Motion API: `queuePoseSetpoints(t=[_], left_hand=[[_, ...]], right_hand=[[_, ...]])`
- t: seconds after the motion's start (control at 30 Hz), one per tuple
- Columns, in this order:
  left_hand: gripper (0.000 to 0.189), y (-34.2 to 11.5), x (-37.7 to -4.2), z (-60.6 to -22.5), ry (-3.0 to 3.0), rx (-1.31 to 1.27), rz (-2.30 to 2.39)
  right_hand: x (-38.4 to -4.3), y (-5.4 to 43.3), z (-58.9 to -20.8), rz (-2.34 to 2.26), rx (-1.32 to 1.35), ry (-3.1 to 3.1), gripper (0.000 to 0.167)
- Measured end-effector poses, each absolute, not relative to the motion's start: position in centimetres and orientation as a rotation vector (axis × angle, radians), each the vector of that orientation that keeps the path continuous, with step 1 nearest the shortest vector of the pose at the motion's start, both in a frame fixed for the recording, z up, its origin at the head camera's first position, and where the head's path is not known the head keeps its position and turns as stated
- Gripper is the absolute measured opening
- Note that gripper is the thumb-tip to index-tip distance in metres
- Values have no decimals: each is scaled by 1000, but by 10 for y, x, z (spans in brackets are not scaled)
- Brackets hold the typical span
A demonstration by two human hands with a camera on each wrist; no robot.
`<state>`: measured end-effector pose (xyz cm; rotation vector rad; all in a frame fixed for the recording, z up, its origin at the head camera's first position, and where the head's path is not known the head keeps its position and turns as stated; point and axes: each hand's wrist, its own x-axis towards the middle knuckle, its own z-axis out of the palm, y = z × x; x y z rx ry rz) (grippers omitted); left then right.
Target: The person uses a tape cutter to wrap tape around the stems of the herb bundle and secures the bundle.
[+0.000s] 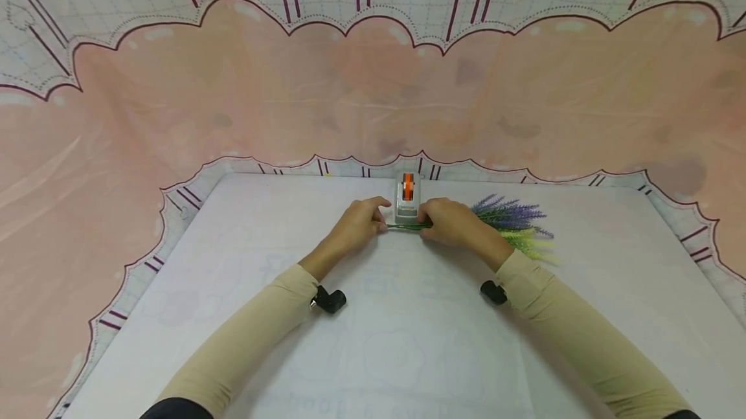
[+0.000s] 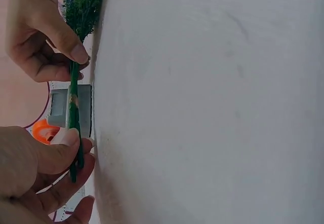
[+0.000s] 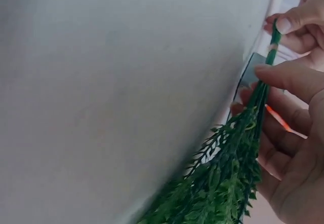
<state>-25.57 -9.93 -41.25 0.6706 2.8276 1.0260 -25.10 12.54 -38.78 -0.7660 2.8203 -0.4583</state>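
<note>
A bunch of artificial lavender, purple and yellow-green, lies sideways between both hands, its heads to the right. My left hand pinches the lower ends of the green stems between thumb and fingers. Higher up the stems, my right hand pinches them with its thumb and fingertips, just below the leaves. A tan band circles the stems between the two hands. Right behind the stems stands a grey tape dispenser with an orange roll core.
The white table reaches out on both sides of the arms. A patterned curtain hangs behind its far edge. Small black cameras sit on the wrists.
</note>
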Motion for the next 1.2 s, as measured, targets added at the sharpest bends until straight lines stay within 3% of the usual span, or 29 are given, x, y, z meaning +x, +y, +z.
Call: queuePoseSetpoints(t=[0.43, 1.2], left_hand=[[38, -107, -249, -414, 2919, 637, 942], [40, -123, -246, -410, 2779, 744, 985]], right_hand=[[-248, 138, -396, -296, -870, 2866, 25], [-241, 159, -389, -289, -921, 2871, 59]])
